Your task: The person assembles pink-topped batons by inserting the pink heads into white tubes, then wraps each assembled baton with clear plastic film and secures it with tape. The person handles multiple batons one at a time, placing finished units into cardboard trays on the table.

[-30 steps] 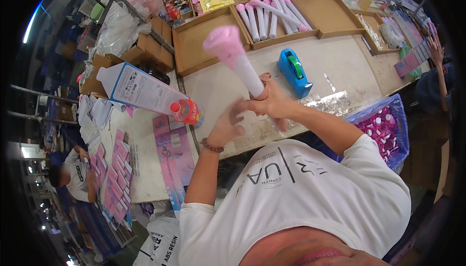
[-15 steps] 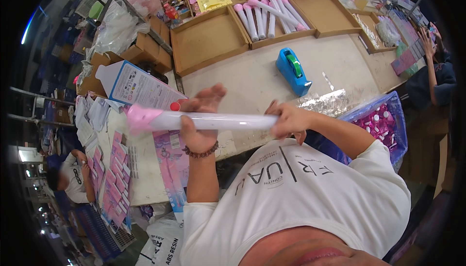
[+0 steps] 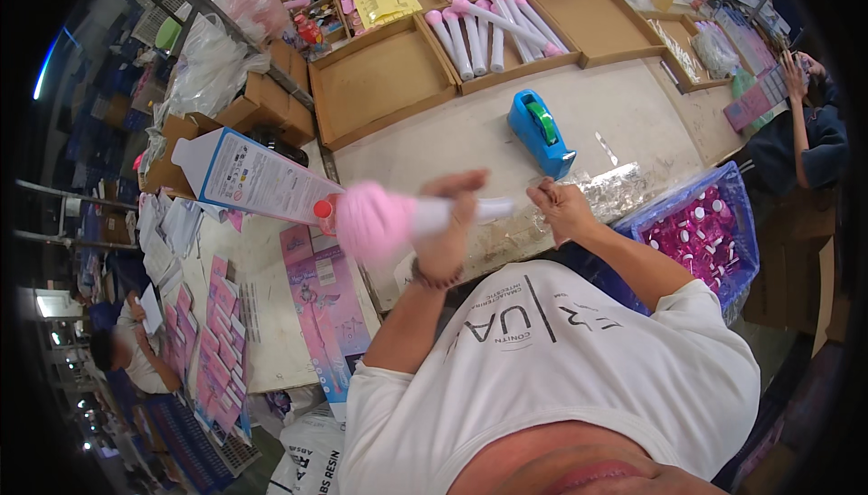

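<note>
A white tube with a rounded pink head, a toy wand (image 3: 372, 222), lies across my left hand (image 3: 445, 235), its pink end pointing left and blurred. My left hand is wrapped round the tube below the head, with a beaded bracelet at its wrist. Past the tube's right end, apart from it, is my right hand (image 3: 568, 211) with its fingertips pinched together; whatever is in them is too small to make out. Just beyond that hand a blue tape dispenser (image 3: 542, 138) with a green roll stands on the table (image 3: 407, 156).
A cardboard tray of similar wands (image 3: 497, 34) stands at the back between other cardboard trays (image 3: 384, 93). Left are a printed carton (image 3: 258, 174) and a red-capped bottle (image 3: 325, 210). A blue crate (image 3: 746, 255) of pink pieces sits at right. Other people work at both sides.
My left hand has moved right with the wand, whose pink head has swung right and appears larger. My right hand has come off the tube's end and shifted slightly up and right.
</note>
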Available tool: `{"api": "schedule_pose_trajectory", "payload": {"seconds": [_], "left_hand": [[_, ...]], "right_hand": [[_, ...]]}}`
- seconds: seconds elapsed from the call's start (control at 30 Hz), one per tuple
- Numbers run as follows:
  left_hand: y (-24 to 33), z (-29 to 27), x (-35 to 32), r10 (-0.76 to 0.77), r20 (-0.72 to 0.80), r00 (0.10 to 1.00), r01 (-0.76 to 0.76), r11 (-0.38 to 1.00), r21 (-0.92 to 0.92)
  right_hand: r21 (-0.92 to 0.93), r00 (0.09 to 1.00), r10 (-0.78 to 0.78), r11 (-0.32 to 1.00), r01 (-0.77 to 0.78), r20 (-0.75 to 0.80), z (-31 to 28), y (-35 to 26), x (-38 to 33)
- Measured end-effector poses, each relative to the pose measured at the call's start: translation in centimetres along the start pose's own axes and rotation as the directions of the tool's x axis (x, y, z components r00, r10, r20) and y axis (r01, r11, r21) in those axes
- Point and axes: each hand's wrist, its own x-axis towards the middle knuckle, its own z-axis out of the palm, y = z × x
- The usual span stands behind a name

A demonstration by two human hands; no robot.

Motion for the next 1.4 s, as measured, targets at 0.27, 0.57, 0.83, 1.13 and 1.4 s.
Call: {"api": "schedule_pose_trajectory", "payload": {"seconds": [0.27,0.57,0.83,1.13,1.4], "left_hand": [[-10.3,-3.7,1.1,-0.723,-0.019,0.691,0.571,0.562,-0.599],[-14.5,-3.9,-3.3,-0.850,0.063,0.523,0.836,0.498,-0.230],[-12.1,-6.7,-10.1,-0.872,-0.250,0.421,0.844,0.477,-0.246],[-12.1,-6.8,-14.5,-0.826,-0.474,0.304,0.874,0.440,-0.207],[-13.2,-4.9,-14.4,-0.689,-0.513,0.513,0.853,0.475,0.215]], "right_hand": [[-0.299,0.909,-0.213,0.896,0.328,0.359,-0.2,0.6,-1.0],[0.032,0.993,-0.109,0.994,0.107,0.049,-6.3,1.6,8.3],[0.110,0.909,-0.317,0.928,0.356,-0.272,-16.5,-5.2,23.5],[0.084,0.929,-0.370,0.925,0.370,-0.017,-12.8,-1.9,20.6],[0.272,0.917,-0.284,0.940,0.207,0.281,-13.7,-4.2,14.8]]}}
